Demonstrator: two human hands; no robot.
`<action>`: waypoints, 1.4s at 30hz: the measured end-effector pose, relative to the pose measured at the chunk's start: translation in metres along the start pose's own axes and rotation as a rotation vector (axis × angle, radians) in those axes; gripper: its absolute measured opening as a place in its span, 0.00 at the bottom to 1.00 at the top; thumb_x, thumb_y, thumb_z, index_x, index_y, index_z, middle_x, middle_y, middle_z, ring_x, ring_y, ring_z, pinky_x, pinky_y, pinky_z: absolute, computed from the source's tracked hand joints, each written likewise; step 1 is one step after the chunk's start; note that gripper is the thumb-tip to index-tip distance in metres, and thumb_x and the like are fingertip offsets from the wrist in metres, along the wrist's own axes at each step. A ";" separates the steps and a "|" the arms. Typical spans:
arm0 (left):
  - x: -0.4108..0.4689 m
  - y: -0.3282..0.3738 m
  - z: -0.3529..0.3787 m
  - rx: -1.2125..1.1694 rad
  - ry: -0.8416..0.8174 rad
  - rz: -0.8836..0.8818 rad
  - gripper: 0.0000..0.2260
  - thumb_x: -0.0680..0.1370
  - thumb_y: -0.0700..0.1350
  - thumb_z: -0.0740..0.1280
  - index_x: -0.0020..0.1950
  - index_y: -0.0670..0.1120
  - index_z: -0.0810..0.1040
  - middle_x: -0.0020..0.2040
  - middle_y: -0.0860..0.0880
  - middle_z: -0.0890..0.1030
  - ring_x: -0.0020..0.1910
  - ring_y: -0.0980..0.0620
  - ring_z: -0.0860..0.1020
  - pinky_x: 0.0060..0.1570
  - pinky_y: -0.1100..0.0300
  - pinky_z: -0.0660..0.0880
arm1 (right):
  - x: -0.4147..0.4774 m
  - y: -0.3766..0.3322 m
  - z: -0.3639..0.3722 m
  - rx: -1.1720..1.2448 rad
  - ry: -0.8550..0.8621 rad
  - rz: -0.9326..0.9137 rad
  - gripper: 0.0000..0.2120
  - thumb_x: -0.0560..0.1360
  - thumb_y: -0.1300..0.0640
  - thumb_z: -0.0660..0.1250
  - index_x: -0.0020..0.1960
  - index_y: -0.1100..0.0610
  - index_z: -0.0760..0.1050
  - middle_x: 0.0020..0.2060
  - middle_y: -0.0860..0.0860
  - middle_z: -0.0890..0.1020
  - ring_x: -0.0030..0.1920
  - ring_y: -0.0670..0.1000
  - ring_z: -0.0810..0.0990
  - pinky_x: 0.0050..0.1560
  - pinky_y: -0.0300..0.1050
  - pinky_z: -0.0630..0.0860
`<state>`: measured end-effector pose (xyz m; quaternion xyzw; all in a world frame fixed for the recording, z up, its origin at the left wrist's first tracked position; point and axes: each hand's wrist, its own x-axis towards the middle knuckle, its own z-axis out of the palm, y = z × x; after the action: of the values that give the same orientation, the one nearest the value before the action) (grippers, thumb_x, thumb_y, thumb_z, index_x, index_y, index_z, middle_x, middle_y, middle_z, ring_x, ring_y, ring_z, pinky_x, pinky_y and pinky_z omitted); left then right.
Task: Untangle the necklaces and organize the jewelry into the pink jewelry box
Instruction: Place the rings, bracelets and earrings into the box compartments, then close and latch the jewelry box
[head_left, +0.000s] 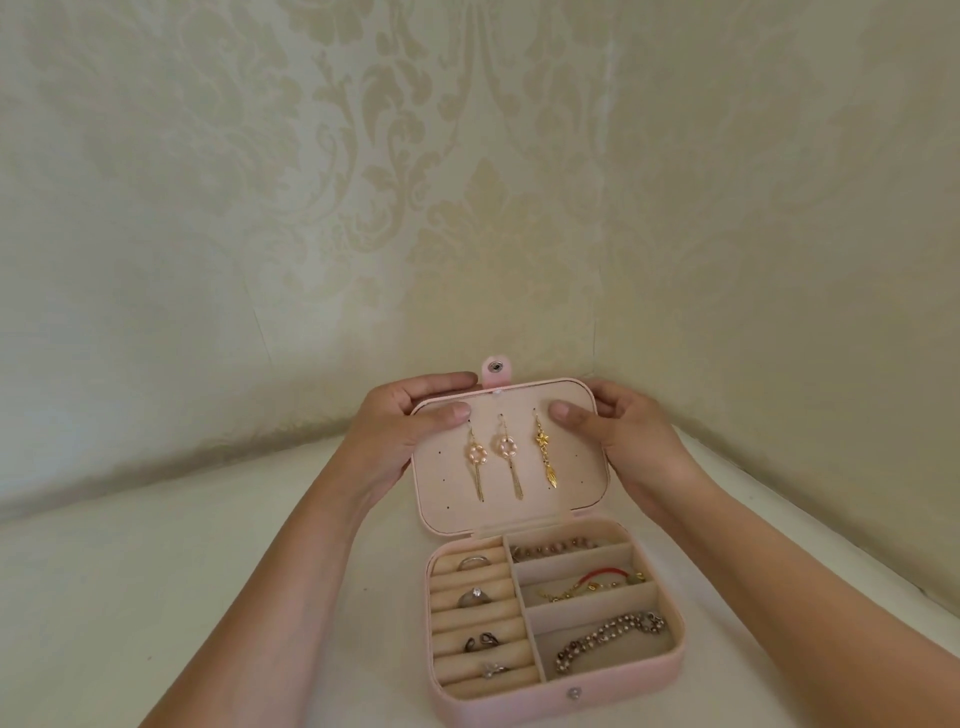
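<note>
Now fingers (448, 415) pinch the rounded, velvet-lined lid (577, 486)

Papered corner with a white tabletop, seen on my feed

Just beyond the grip, two walls meet in a corner (596, 312). Both carry cream damask wallpaper (483, 197) with large leafy scrolls, the pattern running up out of view. The left wall (182, 208), left of the grip, looks paler and cooler to me. The right wall (779, 208), right of the grip, reads warmer and a little dimmer. Under the grip and to both sides, a white tabletop (156, 597) spreads out, fitted into the corner. Soft shade lies along its far edges at the foot of each wall. The light is even, with no hard shadows.
</note>
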<state>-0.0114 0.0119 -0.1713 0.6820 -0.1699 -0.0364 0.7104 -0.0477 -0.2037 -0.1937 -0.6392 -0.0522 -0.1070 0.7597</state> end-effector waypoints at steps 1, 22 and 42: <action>-0.001 0.001 -0.001 0.010 0.009 0.023 0.13 0.72 0.33 0.69 0.54 0.45 0.82 0.47 0.48 0.85 0.42 0.53 0.82 0.40 0.64 0.78 | 0.001 -0.001 0.001 0.008 0.006 -0.015 0.09 0.71 0.64 0.71 0.52 0.59 0.79 0.39 0.50 0.85 0.38 0.47 0.83 0.35 0.37 0.77; -0.022 0.030 -0.006 0.507 0.163 0.235 0.10 0.69 0.36 0.75 0.45 0.50 0.82 0.37 0.62 0.83 0.36 0.65 0.78 0.38 0.74 0.71 | -0.008 -0.012 -0.040 -0.540 -0.488 0.306 0.29 0.72 0.54 0.73 0.70 0.55 0.67 0.56 0.49 0.82 0.54 0.48 0.81 0.54 0.39 0.78; -0.097 -0.018 0.011 0.963 -0.095 0.186 0.27 0.67 0.60 0.74 0.64 0.62 0.70 0.66 0.69 0.65 0.69 0.62 0.65 0.64 0.75 0.57 | -0.018 -0.019 -0.031 -0.931 -0.758 0.221 0.54 0.64 0.51 0.79 0.74 0.33 0.44 0.66 0.38 0.66 0.59 0.41 0.75 0.66 0.41 0.67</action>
<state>-0.1025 0.0282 -0.2075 0.9124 -0.2599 0.0786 0.3062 -0.0713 -0.2351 -0.1845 -0.8995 -0.2000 0.1956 0.3356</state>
